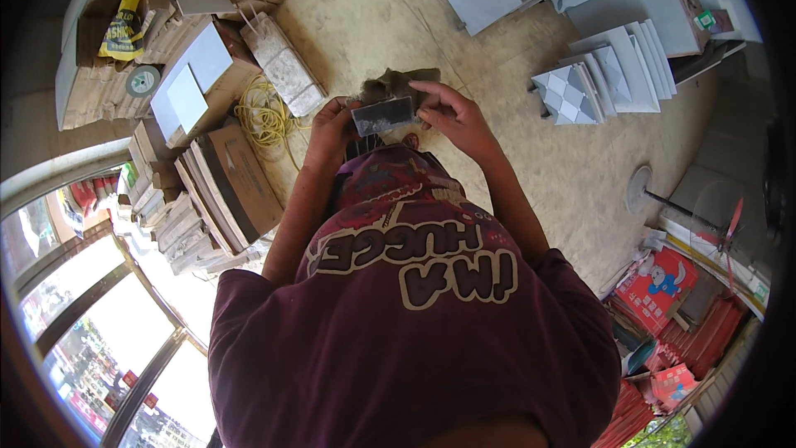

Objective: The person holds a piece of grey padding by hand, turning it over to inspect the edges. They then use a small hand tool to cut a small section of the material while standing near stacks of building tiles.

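Observation:
Between my two hands is a dark, flat rectangular piece point(384, 118) with pale, glossy streaks along its lower part; its kind is not clear. My left hand point(333, 123) is closed on its left end, fingers bent around the edge. At the right end, my right hand point(453, 118) pinches near the corner with thumb and bent fingers. A crumpled olive-brown thing like a cloth point(396, 83) shows just beyond the piece, partly behind it; whether a hand holds it is unclear.
Stacked boxes point(236, 174) and a coil of yellow cord point(264, 116) lie to the left. Beside the cord sits a pale dusty block point(282, 62). Grey tiles point(626, 70) lean in racks at the right. A round-based stand point(638, 187) is on the floor at right.

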A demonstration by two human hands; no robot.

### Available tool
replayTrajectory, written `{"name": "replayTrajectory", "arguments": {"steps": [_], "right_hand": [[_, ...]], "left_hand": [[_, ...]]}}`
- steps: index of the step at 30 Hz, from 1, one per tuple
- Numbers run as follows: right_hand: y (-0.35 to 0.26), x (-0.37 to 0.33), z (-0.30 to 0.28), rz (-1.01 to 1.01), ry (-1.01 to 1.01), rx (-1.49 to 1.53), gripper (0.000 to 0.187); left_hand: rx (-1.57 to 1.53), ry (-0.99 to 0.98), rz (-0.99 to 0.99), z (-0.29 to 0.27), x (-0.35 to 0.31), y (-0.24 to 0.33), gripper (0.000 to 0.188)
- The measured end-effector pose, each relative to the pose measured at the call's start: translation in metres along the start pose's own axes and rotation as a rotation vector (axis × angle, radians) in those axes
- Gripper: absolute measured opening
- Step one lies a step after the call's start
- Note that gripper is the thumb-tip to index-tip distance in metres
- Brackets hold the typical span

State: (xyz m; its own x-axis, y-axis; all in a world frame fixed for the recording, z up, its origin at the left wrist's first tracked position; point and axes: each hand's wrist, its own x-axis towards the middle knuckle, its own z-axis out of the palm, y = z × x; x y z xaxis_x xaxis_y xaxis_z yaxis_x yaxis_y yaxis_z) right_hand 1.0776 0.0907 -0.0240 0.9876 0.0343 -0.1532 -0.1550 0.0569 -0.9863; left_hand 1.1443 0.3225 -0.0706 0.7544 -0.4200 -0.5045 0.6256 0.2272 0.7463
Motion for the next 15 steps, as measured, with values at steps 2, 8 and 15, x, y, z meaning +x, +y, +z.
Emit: {"name": "replayTrajectory", "arguments": {"steps": [2,8,15], "right_hand": [[-0.004,0.009,-0.009,0.056,-0.064,0.001,0.029],[-0.009,0.044,-0.032,0.175,-0.110,-0.019,0.016],[-0.017,0.109,-0.048,0.199,-0.062,-0.050,0.014]], "left_hand": [[0.039,0.048,0.001,0.004,0.010,0.003,0.008],[0.123,0.122,-0.003,0.027,0.050,0.024,0.008],[0.059,0.095,0.011,0.027,0.124,0.062,0.007]]}}
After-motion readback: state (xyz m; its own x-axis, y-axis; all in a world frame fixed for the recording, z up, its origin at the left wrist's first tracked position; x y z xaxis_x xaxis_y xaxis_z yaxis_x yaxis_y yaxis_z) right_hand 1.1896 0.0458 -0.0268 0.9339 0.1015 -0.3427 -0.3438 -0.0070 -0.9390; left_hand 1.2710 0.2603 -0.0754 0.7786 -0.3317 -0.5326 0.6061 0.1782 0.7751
